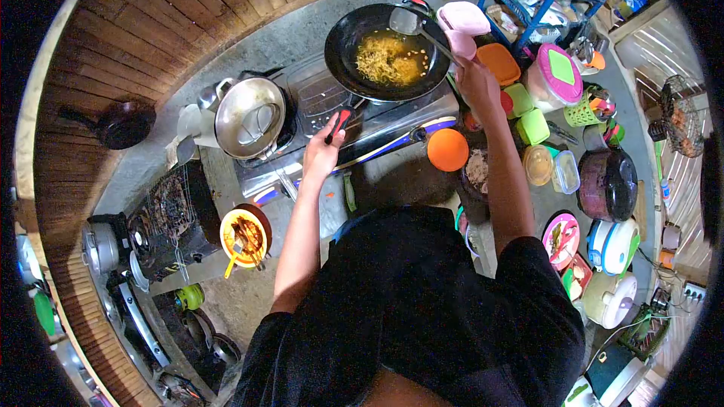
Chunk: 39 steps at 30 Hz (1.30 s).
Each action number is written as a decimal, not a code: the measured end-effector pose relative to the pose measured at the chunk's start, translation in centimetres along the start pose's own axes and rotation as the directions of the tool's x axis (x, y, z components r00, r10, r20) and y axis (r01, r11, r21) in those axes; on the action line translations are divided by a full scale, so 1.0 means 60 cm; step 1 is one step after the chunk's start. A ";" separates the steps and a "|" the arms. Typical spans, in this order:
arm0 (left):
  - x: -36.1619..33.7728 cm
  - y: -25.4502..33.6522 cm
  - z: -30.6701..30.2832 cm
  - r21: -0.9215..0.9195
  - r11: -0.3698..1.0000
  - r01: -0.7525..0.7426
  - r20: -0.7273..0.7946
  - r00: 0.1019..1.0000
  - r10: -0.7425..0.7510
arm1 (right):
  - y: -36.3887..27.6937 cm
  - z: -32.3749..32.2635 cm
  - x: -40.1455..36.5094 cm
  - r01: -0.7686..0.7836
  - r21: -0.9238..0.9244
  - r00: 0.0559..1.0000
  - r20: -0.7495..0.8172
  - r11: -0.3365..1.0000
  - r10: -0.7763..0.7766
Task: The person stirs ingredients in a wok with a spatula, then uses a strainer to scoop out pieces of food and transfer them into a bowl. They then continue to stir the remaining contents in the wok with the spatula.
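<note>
A black wok stands on the right side of the gas stove, with yellow noodle-like food in oil or broth at its bottom. My left hand is closed around the wok's red and black handle. In my right hand is the handle of a metal spatula. Its flat blade is over the wok's far rim area, above the food. A silver pan with a round metal piece inside sits on the left burner.
An orange bowl lies near the stove's front right. To the left is a bowl of dark red sauce with a yellow-handled utensil. Plastic containers crowd the right, below a blue rack. A grill rack stands at left.
</note>
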State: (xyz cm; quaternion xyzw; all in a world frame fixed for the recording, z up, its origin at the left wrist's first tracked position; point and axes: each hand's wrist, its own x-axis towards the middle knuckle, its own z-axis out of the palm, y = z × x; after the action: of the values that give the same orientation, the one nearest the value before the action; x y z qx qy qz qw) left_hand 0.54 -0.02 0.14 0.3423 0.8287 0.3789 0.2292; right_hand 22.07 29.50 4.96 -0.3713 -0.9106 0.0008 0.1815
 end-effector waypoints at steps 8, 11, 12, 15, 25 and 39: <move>0.011 -0.031 0.013 0.022 0.995 -0.099 -0.061 0.993 0.100 | 0.029 0.049 0.011 0.011 0.124 0.999 0.029 0.992 -0.015; 0.010 -0.025 0.009 0.002 0.999 -0.037 -0.018 0.999 0.037 | 0.015 0.028 0.010 -0.005 0.278 0.980 0.192 0.960 -0.051; 0.010 -0.025 0.008 0.024 0.999 -0.032 -0.019 0.999 0.032 | 0.011 0.022 0.008 0.001 0.306 0.956 0.278 0.952 -0.090; 0.010 -0.025 0.009 0.041 0.999 -0.027 -0.019 0.999 0.028 | 0.008 0.022 0.003 0.041 0.375 0.928 0.328 0.926 -0.174; 0.008 -0.016 0.005 0.009 1.000 0.022 0.029 0.999 -0.022 | -0.027 -0.040 -0.052 -0.171 0.557 0.929 0.366 0.813 -0.055; 0.007 -0.026 0.010 0.119 0.993 -0.027 -0.036 0.999 0.032 | -0.027 0.019 -0.113 -0.066 0.201 0.997 -0.032 0.977 0.073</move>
State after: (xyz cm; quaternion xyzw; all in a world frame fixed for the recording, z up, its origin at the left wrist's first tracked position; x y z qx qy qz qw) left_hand 0.05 -0.17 -1.48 0.3604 0.8488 0.3387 0.1871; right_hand 25.06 23.89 1.87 -0.3828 -0.8886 0.0915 0.2354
